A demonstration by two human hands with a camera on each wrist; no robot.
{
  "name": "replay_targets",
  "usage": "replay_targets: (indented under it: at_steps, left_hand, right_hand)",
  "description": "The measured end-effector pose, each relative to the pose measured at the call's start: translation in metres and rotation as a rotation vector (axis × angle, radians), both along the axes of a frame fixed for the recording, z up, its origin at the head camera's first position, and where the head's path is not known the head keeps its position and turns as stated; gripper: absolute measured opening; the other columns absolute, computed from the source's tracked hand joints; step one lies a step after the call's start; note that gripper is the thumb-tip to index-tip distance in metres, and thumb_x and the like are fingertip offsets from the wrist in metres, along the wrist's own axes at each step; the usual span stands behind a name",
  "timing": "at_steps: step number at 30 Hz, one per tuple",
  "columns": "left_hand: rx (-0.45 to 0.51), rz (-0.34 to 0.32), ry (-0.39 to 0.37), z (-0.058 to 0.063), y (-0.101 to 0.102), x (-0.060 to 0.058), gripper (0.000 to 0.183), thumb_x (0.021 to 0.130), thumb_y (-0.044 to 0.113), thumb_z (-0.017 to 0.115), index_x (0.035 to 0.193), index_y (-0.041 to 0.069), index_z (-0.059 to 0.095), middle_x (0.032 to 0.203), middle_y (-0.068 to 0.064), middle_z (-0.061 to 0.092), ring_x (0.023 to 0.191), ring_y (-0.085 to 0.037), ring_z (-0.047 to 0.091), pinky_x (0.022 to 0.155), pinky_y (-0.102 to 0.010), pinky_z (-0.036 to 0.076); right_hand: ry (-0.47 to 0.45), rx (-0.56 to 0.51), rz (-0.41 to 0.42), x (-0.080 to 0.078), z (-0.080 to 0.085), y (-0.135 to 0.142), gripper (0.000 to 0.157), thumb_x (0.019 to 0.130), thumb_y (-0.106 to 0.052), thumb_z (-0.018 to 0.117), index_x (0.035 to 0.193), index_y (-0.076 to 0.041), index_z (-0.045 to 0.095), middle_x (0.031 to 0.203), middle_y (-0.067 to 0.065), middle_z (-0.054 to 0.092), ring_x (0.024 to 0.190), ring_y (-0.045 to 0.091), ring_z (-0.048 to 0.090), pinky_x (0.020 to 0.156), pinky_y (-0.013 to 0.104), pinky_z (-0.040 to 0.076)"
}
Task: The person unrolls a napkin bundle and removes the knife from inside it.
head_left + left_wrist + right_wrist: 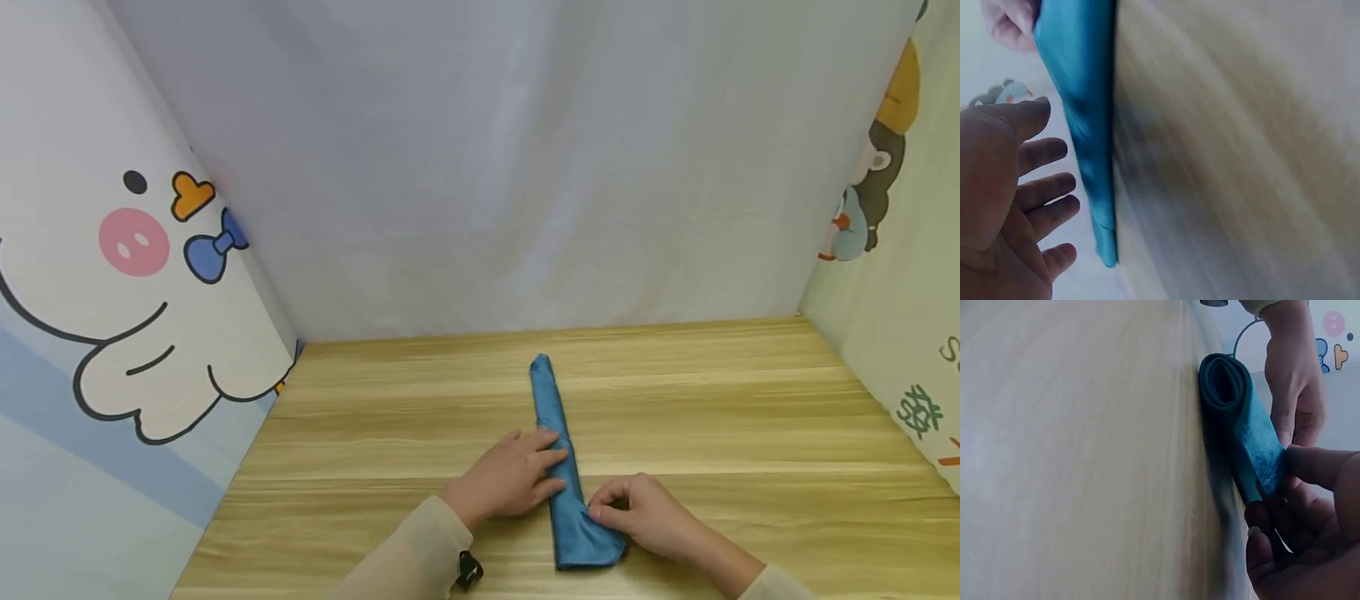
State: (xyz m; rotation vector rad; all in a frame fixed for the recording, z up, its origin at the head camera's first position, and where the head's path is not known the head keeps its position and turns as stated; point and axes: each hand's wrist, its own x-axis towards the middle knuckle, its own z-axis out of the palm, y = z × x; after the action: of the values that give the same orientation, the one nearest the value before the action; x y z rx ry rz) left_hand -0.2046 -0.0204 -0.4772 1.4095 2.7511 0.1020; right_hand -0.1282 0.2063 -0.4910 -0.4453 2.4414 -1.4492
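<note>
A shiny blue cloth (pixel 564 467), rolled into a long narrow strip, lies on the wooden table and points away from me. Its far end narrows, while the near end flares into a loose flap on the right. Across the middle of the roll rests my left hand (pixel 517 473), fingers spread and extended. My right hand (pixel 651 512) pinches the edge of the flap between thumb and fingers. In the right wrist view the cloth (pixel 1225 387) shows coiled layers at its end, and the thumb (pixel 1316 464) presses on its corner.
The wood-grain table (pixel 375 392) runs back to a pale curtain (pixel 495 167). Printed panels stand at both sides, the left one with a cartoon duck (pixel 135 242). A small black object (pixel 469 571) sits at my left cuff.
</note>
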Motion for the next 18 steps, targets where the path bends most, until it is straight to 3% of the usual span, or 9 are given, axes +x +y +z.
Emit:
replay_targets:
  at_steps: [6,11,18]
  left_hand:
    - [0.045,-0.107,0.039,0.010,-0.002,0.014,0.043,0.100,0.040,0.050,0.135,0.016,0.058,0.138,-0.003,0.053,0.129,-0.014,0.046,0.105,-0.044,0.037]
    - [0.080,-0.198,0.075,0.015,-0.004,0.023,0.037,0.097,0.031,0.058,0.130,0.014,0.062,0.125,-0.001,0.061,0.113,-0.011,0.057,0.097,-0.031,0.044]
    - [0.117,-0.235,0.052,0.013,-0.002,0.026,0.031,0.095,0.025,0.063,0.124,0.015,0.066,0.111,0.004,0.064,0.100,-0.006,0.059,0.089,-0.020,0.046]
  right_hand:
    - [-0.024,-0.045,0.012,-0.001,0.004,-0.002,0.016,0.094,-0.021,0.065,0.089,-0.008,0.074,0.089,-0.001,0.070,0.086,0.007,0.060,0.075,0.022,0.047]
    - [-0.060,-0.069,0.014,0.000,0.008,-0.004,0.022,0.094,-0.025,0.064,0.087,-0.006,0.072,0.088,0.001,0.068,0.080,0.008,0.058,0.070,0.023,0.046]
    - [-0.080,-0.083,0.016,0.002,0.012,-0.007,0.025,0.095,-0.027,0.063,0.083,-0.006,0.071,0.092,0.002,0.069,0.081,0.010,0.058,0.070,0.024,0.046]
